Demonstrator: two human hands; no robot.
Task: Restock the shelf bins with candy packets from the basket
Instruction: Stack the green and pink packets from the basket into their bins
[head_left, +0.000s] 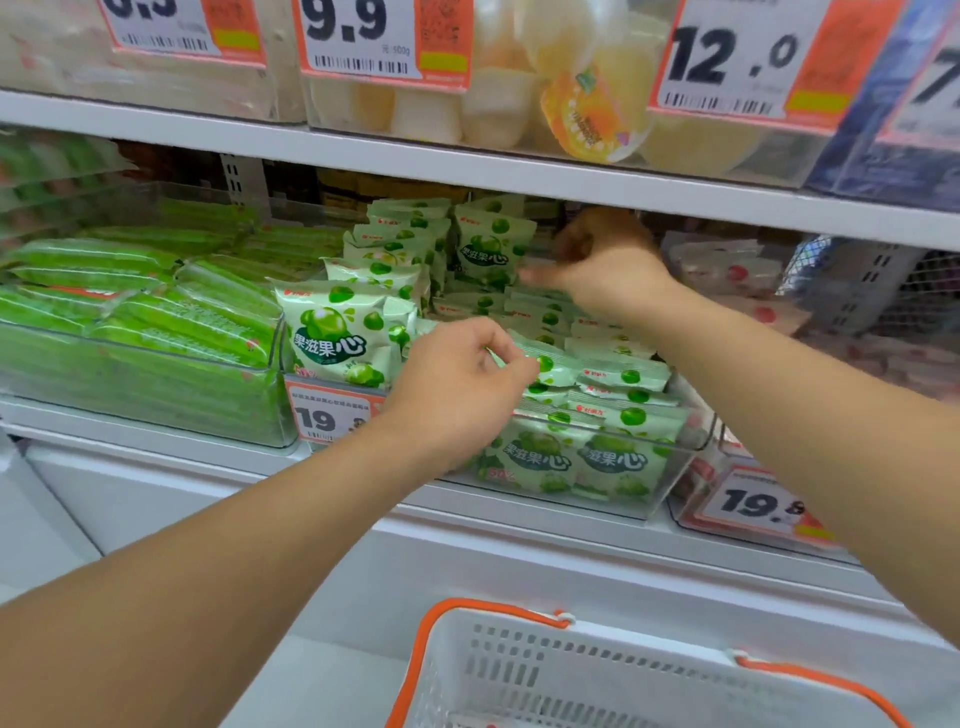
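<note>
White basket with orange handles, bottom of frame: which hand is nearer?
Left. The left hand is at the front of the clear bin, above the basket. The right hand reaches deeper, under the upper shelf.

Store shelving, close view.
White shelf boards (467, 166) under bright even light; orange-edged price tags (358, 41) hang along the upper tier.

Price tags (361, 36) read 9.9, 12.0, 19; candy packets (332, 338) read 果滋果心

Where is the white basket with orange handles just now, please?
The basket sits at the bottom of the head view, right of centre, below the shelf's clear bin of green candy packets.
</note>
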